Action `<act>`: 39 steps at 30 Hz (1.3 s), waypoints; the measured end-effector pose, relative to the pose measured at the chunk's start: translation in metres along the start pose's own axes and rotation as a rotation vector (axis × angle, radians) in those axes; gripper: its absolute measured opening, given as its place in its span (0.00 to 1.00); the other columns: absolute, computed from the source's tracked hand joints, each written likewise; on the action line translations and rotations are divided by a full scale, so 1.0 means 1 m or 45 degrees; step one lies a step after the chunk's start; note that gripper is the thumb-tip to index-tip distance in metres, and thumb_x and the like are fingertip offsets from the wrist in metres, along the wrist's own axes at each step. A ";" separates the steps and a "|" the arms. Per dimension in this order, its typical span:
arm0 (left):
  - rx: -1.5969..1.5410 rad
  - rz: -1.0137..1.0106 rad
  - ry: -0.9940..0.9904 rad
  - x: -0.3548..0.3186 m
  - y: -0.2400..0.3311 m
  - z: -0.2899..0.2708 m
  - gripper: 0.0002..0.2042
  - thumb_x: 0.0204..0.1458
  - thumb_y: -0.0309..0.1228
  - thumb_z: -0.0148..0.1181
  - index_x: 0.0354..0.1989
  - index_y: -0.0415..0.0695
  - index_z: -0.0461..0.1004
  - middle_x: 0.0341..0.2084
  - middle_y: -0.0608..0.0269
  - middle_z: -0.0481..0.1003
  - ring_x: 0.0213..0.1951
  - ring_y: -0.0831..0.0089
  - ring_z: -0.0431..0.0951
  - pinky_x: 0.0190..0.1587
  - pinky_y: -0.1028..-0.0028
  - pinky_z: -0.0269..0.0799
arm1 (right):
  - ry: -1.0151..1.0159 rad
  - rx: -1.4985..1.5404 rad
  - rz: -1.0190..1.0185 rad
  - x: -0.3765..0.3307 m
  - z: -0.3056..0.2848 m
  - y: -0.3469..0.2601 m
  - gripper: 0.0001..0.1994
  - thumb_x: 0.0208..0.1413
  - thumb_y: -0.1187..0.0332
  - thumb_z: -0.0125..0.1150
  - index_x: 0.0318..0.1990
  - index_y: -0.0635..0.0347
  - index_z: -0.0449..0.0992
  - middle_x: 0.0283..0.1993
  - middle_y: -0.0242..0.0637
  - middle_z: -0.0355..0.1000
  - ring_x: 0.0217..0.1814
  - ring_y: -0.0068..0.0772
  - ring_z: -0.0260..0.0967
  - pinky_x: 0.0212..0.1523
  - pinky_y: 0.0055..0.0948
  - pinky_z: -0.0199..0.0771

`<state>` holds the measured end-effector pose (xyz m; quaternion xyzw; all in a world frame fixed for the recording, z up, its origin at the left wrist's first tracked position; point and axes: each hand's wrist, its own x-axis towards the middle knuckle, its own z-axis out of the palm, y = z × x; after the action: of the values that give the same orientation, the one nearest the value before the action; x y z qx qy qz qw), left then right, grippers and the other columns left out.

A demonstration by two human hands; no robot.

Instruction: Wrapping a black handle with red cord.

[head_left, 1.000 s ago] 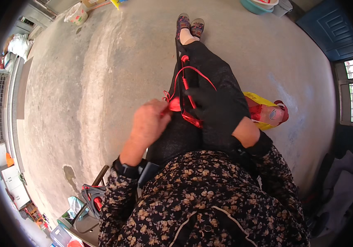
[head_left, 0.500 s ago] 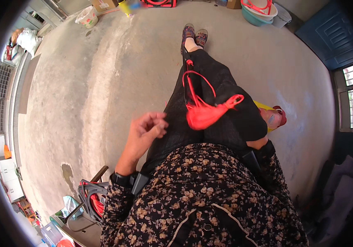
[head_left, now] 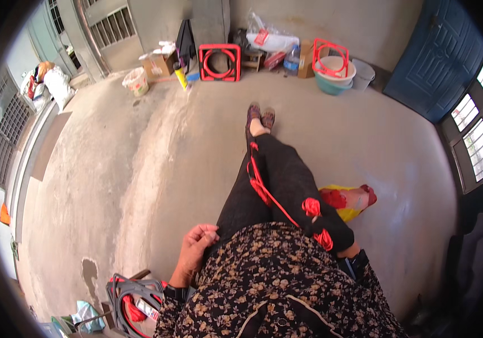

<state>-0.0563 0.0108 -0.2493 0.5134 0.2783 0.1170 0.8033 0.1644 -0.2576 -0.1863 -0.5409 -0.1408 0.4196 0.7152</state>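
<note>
Stretched along the black-trousered legs, a red cord runs from near the feet up to the right hand, which wears a black glove and is closed around red loops of it. Left hand rests loosely curled beside the thigh, holding nothing visible. Beyond lie the concrete floor and a yellow bag.

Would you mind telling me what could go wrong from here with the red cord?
1. The red cord runs along the leg toward the shoes, so it might snag a foot.
2. The gloved right hand has cord bunched around it, which may tangle.
3. The left hand seems off the cord, leaving slack.
</note>
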 end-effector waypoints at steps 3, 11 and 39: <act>0.085 -0.006 -0.018 0.002 0.007 0.008 0.09 0.53 0.27 0.58 0.42 0.39 0.74 0.29 0.68 0.75 0.32 0.84 0.71 0.39 0.83 0.67 | -0.017 -0.068 0.016 -0.002 0.004 -0.001 0.14 0.54 0.74 0.57 0.49 0.62 0.69 0.32 0.28 0.67 0.31 0.17 0.64 0.30 0.17 0.64; 0.286 0.072 -0.064 0.003 0.008 0.003 0.08 0.54 0.25 0.57 0.41 0.38 0.75 0.29 0.69 0.75 0.32 0.84 0.72 0.39 0.82 0.68 | -0.034 0.169 -0.033 0.000 0.000 0.002 0.09 0.58 0.71 0.57 0.43 0.64 0.72 0.30 0.25 0.68 0.27 0.12 0.63 0.25 0.14 0.62; 0.199 -0.270 -0.777 0.089 0.021 0.076 0.10 0.59 0.31 0.53 0.46 0.41 0.71 0.32 0.69 0.75 0.29 0.85 0.72 0.33 0.84 0.69 | -0.064 0.022 -0.131 0.018 -0.021 0.009 0.12 0.60 0.63 0.55 0.44 0.62 0.75 0.31 0.21 0.71 0.26 0.08 0.62 0.26 0.12 0.60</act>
<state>0.0621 0.0042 -0.2357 0.5529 0.0849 -0.1480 0.8156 0.1844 -0.2574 -0.2069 -0.5162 -0.1827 0.3969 0.7366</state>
